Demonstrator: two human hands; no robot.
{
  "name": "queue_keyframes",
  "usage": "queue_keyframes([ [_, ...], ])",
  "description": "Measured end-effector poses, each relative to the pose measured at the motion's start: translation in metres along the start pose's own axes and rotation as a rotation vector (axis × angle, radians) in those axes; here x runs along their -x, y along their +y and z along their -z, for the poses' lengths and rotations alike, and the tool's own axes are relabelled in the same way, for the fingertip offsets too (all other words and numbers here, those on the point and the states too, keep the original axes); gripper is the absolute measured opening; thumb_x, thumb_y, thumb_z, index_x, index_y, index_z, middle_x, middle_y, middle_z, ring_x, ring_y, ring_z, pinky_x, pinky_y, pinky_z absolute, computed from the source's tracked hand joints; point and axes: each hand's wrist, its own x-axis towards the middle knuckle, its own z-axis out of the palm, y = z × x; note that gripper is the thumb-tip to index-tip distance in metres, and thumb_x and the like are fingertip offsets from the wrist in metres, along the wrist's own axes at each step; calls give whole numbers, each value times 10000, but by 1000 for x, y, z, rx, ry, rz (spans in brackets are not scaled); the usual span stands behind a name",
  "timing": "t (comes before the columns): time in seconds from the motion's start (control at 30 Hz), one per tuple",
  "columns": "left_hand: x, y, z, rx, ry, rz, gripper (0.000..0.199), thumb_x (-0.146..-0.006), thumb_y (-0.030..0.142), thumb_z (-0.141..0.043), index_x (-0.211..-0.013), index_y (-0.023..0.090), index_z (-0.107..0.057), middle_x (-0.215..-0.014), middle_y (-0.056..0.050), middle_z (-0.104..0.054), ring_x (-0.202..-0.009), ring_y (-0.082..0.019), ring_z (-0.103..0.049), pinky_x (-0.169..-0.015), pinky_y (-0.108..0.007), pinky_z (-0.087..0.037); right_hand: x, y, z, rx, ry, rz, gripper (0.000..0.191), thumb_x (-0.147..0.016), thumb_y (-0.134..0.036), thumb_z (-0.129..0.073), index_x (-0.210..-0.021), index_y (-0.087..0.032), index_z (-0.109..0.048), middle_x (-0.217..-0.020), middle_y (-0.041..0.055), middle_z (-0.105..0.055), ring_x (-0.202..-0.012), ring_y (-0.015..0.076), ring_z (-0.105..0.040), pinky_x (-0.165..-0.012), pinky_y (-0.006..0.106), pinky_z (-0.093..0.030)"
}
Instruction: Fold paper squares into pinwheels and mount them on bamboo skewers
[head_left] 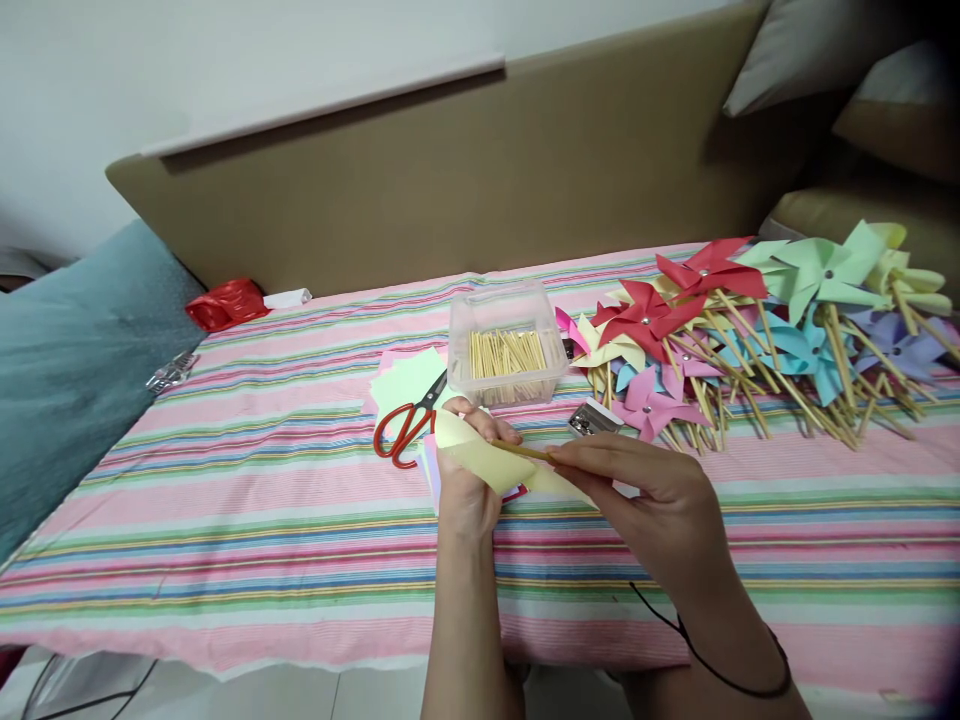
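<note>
A pale yellow folded paper (487,462) is held in my left hand (472,480), whose fingers curl behind and over it. My right hand (645,490) pinches a thin wooden stick (525,451) that lies across the paper's upper edge. Red-handled scissors (405,432) rest on coloured paper sheets (409,385) to the left of my hands. Just beyond them stands a clear plastic box (504,385) with many short wooden sticks (506,353). A small open box of metal pieces (594,418) sits above my right hand.
Many finished paper pinwheels (814,275) on sticks are piled at the right on the striped cloth (262,500). A red plastic bag (227,305) lies at the far left near a teal cushion (90,350). A brown backrest (465,190) runs behind.
</note>
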Motion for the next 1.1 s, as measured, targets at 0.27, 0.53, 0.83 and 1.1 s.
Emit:
queue_keyframes([
  [0.27,1,3,-2,47,15,25,388,-657,370,-856,-852,256,-541,-552,101,-491,-478,-73,-542,-515,-197,-472,1,1,-1,-46,-46,-12,344,-832,-40,-678,-1014,-314,-779,-904,4,-784,-811,163,-719,-726,284,-584],
  [0.53,2,3,-2,70,22,17,361,-669,355,-845,-848,260,-547,-563,102,-498,-473,-64,-519,-528,-191,-480,0,1,-5,-64,-47,-10,294,-832,-70,-679,-992,-291,-786,-879,18,-786,-787,172,-717,-712,296,-580],
  [0.83,-4,-13,0,-202,237,24,541,-604,191,-869,-1006,255,-514,-896,8,-702,-800,-133,-682,-752,-240,-517,6,28,-9,-256,-108,-583,186,-778,-328,-729,-887,-181,-759,-662,15,-711,-571,139,-640,-540,245,-539],
  [1.1,-9,-16,-2,-324,359,-6,576,-596,198,-867,-1008,243,-466,-779,44,-681,-703,-117,-684,-666,-208,-503,15,51,3,-299,-320,-708,275,-776,-428,-718,-788,-155,-754,-704,52,-730,-632,155,-666,-612,280,-565],
])
